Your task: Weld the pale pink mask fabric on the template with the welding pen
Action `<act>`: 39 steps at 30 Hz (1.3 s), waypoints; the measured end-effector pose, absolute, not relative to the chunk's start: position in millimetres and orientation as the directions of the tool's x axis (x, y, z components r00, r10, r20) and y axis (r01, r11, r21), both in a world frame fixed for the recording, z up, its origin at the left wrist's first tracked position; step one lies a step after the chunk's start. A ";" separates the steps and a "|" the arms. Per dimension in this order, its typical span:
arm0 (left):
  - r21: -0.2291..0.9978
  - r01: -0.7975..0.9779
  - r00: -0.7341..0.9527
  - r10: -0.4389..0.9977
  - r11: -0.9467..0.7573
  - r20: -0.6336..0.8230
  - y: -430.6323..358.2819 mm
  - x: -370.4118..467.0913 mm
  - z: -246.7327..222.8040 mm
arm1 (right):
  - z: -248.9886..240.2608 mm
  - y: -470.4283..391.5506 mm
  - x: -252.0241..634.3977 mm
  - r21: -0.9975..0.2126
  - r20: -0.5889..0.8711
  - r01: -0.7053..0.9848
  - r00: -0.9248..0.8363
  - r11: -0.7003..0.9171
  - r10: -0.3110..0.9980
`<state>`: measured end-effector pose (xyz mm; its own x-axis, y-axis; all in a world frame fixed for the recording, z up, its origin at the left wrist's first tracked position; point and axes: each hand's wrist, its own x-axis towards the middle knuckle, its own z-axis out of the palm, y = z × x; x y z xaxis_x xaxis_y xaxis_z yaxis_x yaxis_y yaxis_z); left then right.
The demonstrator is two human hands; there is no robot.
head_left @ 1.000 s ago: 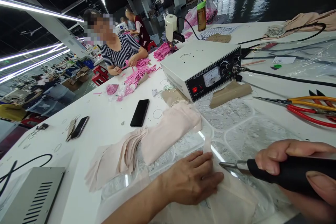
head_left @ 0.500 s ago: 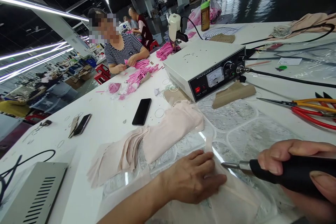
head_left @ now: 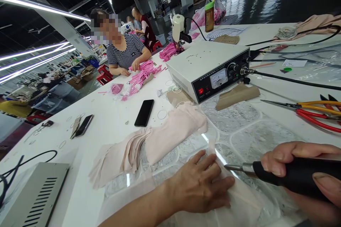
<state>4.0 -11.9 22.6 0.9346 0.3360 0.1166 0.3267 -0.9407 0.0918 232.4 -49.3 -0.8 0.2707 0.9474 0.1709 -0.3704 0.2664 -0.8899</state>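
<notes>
My left hand [head_left: 201, 182] lies palm down with its fingers apart on a sheer pale fabric piece [head_left: 237, 198]. A thin strip of the fabric shows beyond the fingertips. Wrapped in my right hand [head_left: 301, 170] is a black ultrasonic welding gun [head_left: 293, 175]. Its pointed metal tip [head_left: 234, 167] is at the fabric's edge, just right of my left fingers; whether it touches is unclear. Farther off lie a fanned stack of pale pink fabric pieces [head_left: 119, 158] and a folded pale pink pile [head_left: 176, 129]. A clear patterned mat [head_left: 245, 138] is beneath the work.
A welder control box [head_left: 210, 65] stands behind the mat, its cable [head_left: 293, 79] running right. Pliers and scissors [head_left: 317, 110] lie at right, phones [head_left: 144, 112] at left. Another grey box [head_left: 39, 195] is front left. Across the table, a co-worker [head_left: 128, 49] handles pink strips [head_left: 145, 72].
My left hand has shifted slightly to the right on the fabric, with its fingers a little more spread. The welding gun stays nearly in place. The co-worker's hands have moved.
</notes>
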 end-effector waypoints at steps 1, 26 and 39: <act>0.085 0.333 0.932 0.341 -0.939 0.121 -12.9 4.3 21.9 | -1.9 -48.9 232.6 -0.887 0.180 -0.372 0.266 0.273 0.947; 0.032 0.420 0.896 0.421 -0.907 0.142 -25.2 6.5 13.2 | -14.2 -47.8 241.5 -0.882 0.225 -0.365 0.231 0.299 0.947; 0.020 0.446 0.877 0.441 -0.895 0.192 -28.9 4.1 8.3 | -10.5 -45.1 235.9 -0.890 0.182 -0.368 0.253 0.268 0.950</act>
